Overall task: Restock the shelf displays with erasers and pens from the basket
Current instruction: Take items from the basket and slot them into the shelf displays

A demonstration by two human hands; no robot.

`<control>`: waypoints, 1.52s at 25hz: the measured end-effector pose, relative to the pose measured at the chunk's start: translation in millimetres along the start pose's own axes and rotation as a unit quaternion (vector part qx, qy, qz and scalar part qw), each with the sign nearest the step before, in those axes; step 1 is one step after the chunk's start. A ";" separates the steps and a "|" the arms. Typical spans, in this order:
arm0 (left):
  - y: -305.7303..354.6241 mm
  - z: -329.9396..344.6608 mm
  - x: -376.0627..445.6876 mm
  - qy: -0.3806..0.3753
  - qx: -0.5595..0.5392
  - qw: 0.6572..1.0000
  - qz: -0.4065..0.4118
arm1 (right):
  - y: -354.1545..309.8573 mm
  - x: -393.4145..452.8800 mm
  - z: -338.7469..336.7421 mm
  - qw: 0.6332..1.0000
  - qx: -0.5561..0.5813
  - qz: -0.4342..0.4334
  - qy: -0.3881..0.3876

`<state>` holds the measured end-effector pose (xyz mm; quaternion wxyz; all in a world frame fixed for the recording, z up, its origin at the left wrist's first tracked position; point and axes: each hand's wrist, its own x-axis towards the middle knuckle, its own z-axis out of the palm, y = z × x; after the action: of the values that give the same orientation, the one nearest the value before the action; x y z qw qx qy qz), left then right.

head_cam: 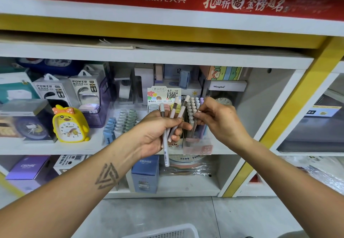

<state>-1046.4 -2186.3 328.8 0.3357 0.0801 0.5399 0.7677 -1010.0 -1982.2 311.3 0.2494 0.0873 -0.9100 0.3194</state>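
Pens (172, 124), about 4, gripped in left hand (158, 135); right hand (216, 120) at 3 o'clock pinches 1 above pen display (195, 122). Step: slotting; next needs a free slot.

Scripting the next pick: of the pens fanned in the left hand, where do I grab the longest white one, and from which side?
Probably the capped upper end of the white pen, pinched from above and the right by the right hand. The left hand wraps its middle, and other pens crowd beside it there. The barcode tail hanging below the palm is also free, but pulling from it would point the pen away from the pen display.
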 end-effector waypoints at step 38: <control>-1.7 -0.9 4.9 0.003 0.042 0.998 -0.046 | -5.1 -9.1 -8.7 0.997 -0.066 0.023 -0.036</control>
<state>-1049.9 -2183.7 325.8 0.3651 0.0672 0.5761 0.7282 -997.2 -1980.7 315.3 0.2143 0.0611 -0.9391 0.2614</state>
